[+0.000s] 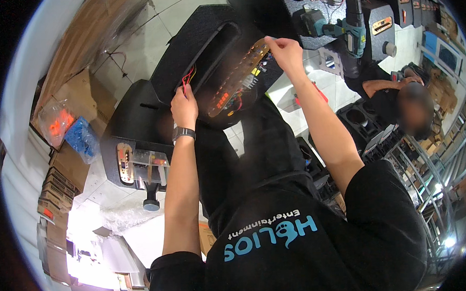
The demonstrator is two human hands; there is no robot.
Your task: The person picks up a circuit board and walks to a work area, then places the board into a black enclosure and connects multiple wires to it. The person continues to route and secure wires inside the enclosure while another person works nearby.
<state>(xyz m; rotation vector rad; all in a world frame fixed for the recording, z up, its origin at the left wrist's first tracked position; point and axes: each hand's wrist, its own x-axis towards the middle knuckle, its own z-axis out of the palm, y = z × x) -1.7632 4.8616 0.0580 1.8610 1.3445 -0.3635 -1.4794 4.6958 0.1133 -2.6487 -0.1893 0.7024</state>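
Left hand is gripping red-yellow wires at black cabinet; right hand is pinching gold panel by cabinet's right side.

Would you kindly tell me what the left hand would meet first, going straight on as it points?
Past the red and yellow wires it holds, the left hand would likely meet the black cabinet first, though depth is unclear.

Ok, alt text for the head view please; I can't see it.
The right hand holds a long circuit panel by its upper end, while the left hand pinches red and yellow wires at an open black box; a power drill shows at upper right.
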